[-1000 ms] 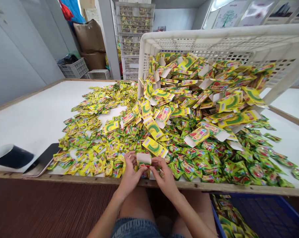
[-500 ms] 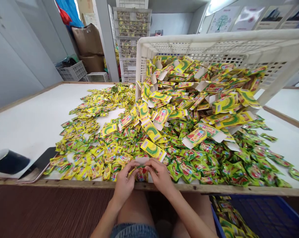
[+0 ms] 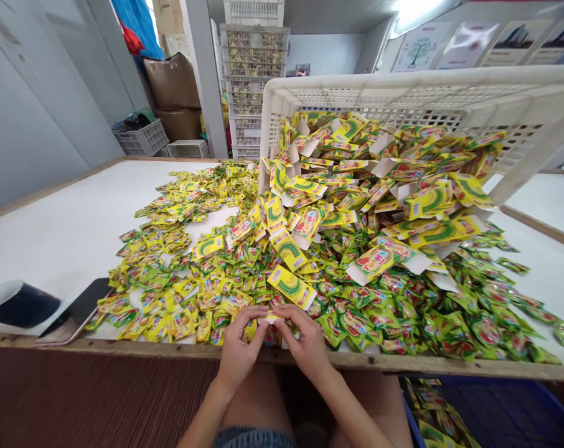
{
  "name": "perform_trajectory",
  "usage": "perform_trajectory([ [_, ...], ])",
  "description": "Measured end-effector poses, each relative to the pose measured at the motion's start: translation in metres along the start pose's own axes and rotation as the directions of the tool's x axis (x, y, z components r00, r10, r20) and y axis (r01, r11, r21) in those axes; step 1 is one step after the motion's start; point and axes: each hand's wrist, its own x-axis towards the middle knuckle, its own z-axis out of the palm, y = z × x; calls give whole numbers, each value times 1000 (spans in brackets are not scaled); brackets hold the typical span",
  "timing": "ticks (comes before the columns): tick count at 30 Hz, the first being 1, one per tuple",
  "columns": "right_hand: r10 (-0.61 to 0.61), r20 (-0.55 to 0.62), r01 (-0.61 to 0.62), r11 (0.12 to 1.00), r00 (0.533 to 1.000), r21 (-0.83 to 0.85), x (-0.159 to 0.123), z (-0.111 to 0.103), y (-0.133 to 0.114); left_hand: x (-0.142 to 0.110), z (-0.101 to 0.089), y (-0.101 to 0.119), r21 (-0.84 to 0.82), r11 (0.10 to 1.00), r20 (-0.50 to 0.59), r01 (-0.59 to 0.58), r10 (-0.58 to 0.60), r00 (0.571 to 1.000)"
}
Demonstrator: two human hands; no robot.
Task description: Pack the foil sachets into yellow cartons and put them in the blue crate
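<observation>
Both hands meet at the near edge of the table, pinching one small yellow carton [image 3: 269, 322] between them. My left hand [image 3: 239, 348] grips its left side and my right hand [image 3: 303, 342] its right side, fingers curled over the white top flap. Around them lies a spread of small yellow-green sachets [image 3: 188, 298]. Just beyond the hands rests a flat yellow carton with a green arc [image 3: 292, 287].
A tilted white plastic crate [image 3: 403, 93] spills yellow cartons onto the white table [image 3: 62, 230]. A phone [image 3: 74, 310] and a dark object [image 3: 20, 305] lie at the left edge. A blue bin [image 3: 497, 410] with sachets sits below right. Stacked crates and cardboard boxes stand behind.
The carton's white top flap stood open and raised between my hands a second ago; now it is pressed down and the carton sits lower, mostly covered by my fingers.
</observation>
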Motion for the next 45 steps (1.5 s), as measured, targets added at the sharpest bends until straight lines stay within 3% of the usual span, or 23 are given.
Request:
perform_trajectory([
  [11, 78, -55, -85, 985, 995, -147, 12, 4, 0, 15, 6, -1, 17, 995, -15, 95, -95, 995],
  [18, 96, -128, -117, 980, 987, -164, 12, 11, 3, 25, 4, -1, 110, 994, 21, -6, 4, 1000],
  [26, 118, -143, -124, 992, 983, -36, 7, 15, 6, 34, 1, 0, 136, 990, 63, 45, -54, 997],
  [32, 59, -136, -57, 998, 989, 15, 0, 15, 10, 19, -2, -11, 46, 999, 96, 15, -20, 995],
  [38, 72, -143, -63, 996, 987, 67, 0, 14, 6, 12, -1, -15, -74, 983, 111, 167, -158, 981],
  [45, 143, -153, -121, 982, 978, 147, 1, 15, 6, 13, 13, 2, -92, 972, 19, 217, -216, 976],
])
